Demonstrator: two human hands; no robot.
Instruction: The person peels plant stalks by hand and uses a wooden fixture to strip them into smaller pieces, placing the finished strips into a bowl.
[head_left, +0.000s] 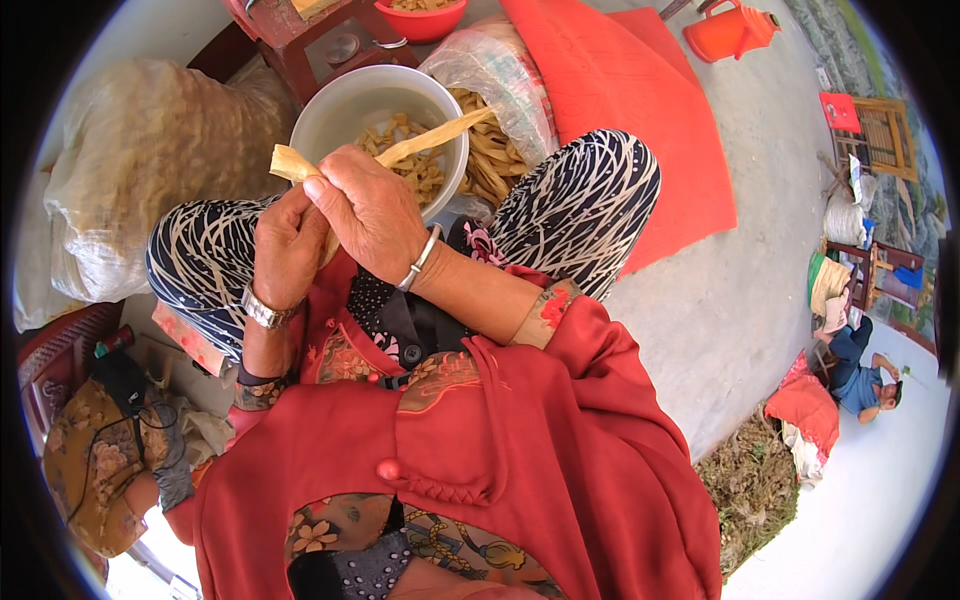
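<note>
A flat, pale yellow strip (439, 137) of dried-looking material is pinched between my two hands, above my lap. My right hand (375, 214), with a silver bangle at the wrist, grips it from above, its thumb near a short, broad end on the left. Beside and partly under it, my left hand (283, 251) wears a metal-banded watch and also closes on the strip. The strip's long end reaches up and right over a white plastic basin (319, 112), which holds many short folded pieces (405, 142). Fingertips of both hands are largely hidden.
A clear plastic sack (487, 64) of long strips (491, 169) stands right of the basin. On the left is a large, full translucent bag (165, 165). A red cloth (637, 112) lies beyond my right knee. An orange jug (727, 31) and a distant seated person (870, 375) are at right.
</note>
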